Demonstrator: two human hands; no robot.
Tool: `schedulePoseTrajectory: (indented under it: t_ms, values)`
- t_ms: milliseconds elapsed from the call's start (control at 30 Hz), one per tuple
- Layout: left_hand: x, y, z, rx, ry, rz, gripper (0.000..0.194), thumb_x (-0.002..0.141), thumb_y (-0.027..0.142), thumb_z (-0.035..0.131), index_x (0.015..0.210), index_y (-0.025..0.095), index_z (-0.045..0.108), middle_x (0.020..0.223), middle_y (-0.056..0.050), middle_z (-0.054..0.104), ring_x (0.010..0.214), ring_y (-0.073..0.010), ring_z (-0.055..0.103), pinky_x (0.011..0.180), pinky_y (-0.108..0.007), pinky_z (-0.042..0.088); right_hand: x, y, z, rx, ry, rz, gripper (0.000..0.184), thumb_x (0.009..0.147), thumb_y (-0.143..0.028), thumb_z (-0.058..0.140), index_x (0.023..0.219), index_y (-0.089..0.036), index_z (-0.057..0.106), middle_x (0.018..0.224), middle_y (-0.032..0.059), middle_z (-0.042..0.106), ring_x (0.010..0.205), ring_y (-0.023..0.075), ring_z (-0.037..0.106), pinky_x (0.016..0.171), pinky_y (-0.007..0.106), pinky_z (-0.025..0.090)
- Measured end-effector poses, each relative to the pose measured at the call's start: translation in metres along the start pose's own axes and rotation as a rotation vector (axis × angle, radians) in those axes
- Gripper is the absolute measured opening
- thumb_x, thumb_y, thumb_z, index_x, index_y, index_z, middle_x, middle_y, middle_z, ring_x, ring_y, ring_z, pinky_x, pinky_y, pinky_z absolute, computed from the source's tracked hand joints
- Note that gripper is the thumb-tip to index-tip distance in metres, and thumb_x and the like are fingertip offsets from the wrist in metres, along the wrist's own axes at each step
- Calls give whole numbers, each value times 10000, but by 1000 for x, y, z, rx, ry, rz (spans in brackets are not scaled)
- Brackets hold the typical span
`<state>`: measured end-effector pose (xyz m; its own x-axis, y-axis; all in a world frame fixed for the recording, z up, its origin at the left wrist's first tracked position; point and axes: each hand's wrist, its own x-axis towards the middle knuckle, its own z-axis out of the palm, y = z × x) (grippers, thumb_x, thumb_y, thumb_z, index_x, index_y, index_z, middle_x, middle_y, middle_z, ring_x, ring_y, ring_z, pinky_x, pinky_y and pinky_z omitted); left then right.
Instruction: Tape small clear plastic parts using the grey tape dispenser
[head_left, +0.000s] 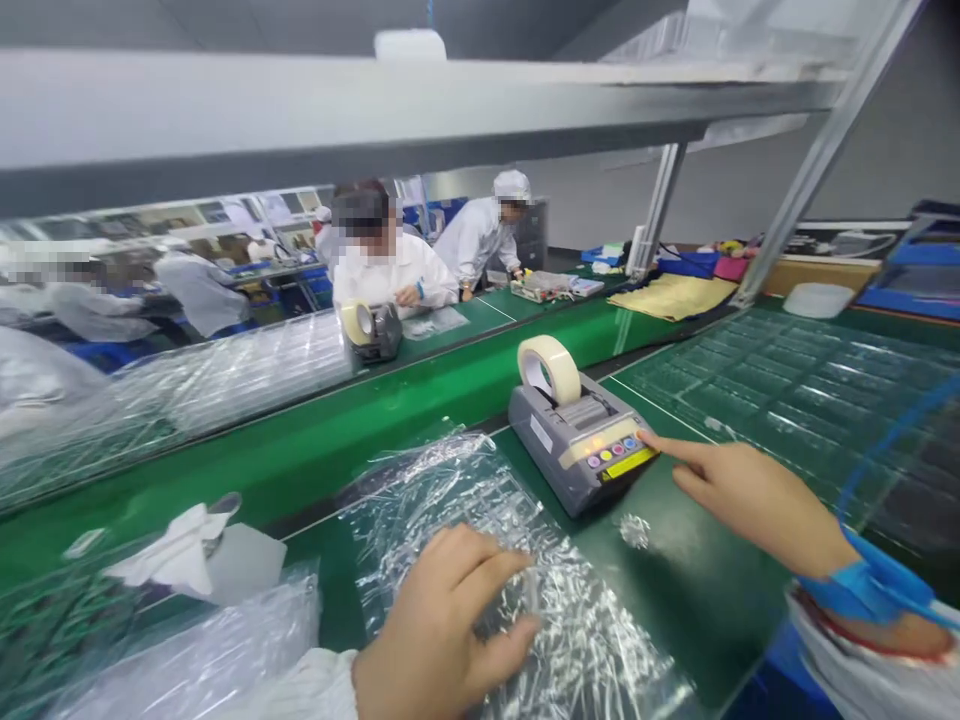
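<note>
Bubble wrap (457, 500) lies bunched on the green table (675, 600), no tape visible on it yet. The left hand (439, 625) rests on it, fingers pressed together; the right hand (750, 500) extends its forefinger (667, 449) to the keypad (615, 450) of a tape dispenser (570, 450).
</note>
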<state>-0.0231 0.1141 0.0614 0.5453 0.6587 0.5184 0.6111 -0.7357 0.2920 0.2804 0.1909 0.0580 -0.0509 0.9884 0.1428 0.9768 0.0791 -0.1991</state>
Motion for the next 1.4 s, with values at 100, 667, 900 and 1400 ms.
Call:
schedulePoseTrajectory:
  t_ms: [100,667,900,1400]
  values:
    - [3,-3,-2,12,-55,-20,280,783,215,607,1051,171,538,828,-54,574,728,-179,540,606,-337,506,10,-14,-18,-131,-24,-18,396,797,-213,413,1075,-345,662,698,30,690,570,175,578,437,238,268]
    - [-1,-13,8,-20,-86,-27,282,796,228,596,1066,191,525,867,-47,562,777,-176,539,648,-334,503,-23,-1,32,706,239,242,266,748,-316,470,867,-160,650,449,-56,400,431,123,384,445,250,284]
    - [-2,-11,9,-29,-92,-46,266,798,236,594,1053,195,533,874,-43,559,782,-173,542,656,-336,508,-15,6,51,1164,-231,209,480,676,-471,609,1009,-125,618,484,-87,324,449,82,254,446,240,174]
    - [-1,-15,11,4,-3,-5,287,782,288,624,1033,154,582,789,-43,580,711,-162,530,622,-320,470,-34,-10,42,1355,-230,209,324,680,-457,673,653,-159,548,479,-92,280,454,58,200,444,236,130]
